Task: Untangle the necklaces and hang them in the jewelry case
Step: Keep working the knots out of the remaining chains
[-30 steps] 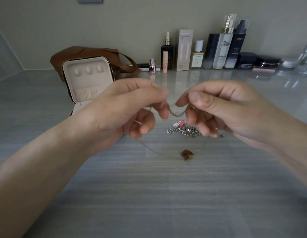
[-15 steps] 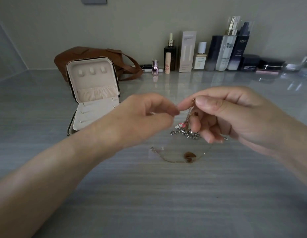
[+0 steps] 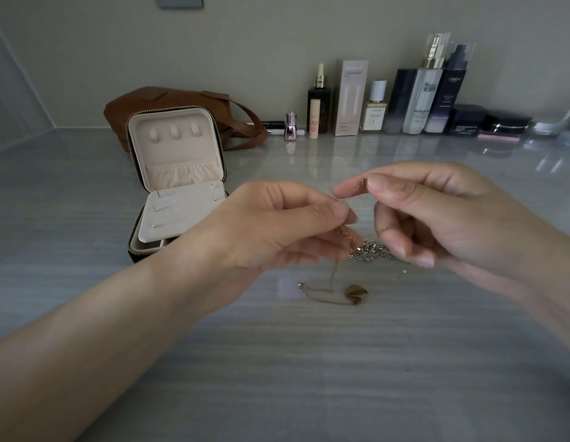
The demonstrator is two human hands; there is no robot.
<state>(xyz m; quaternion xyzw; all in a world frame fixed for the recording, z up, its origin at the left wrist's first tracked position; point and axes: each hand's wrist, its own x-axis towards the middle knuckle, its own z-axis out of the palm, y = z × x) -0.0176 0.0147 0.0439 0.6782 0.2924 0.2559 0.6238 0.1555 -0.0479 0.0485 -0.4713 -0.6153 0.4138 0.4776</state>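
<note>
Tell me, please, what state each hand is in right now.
Left hand: closed, pinching the chain of the gold necklace.
Right hand: closed, pinching a gold chain too, seemingly the same one.

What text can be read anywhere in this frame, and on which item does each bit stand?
"OREAL": dark tall bottle, near its top.
"H": silver-white bottle, upper label.
"JU": peach tube; the line under it is unclear.
Pale box and all other labels: print too small or blurred to read.
</note>
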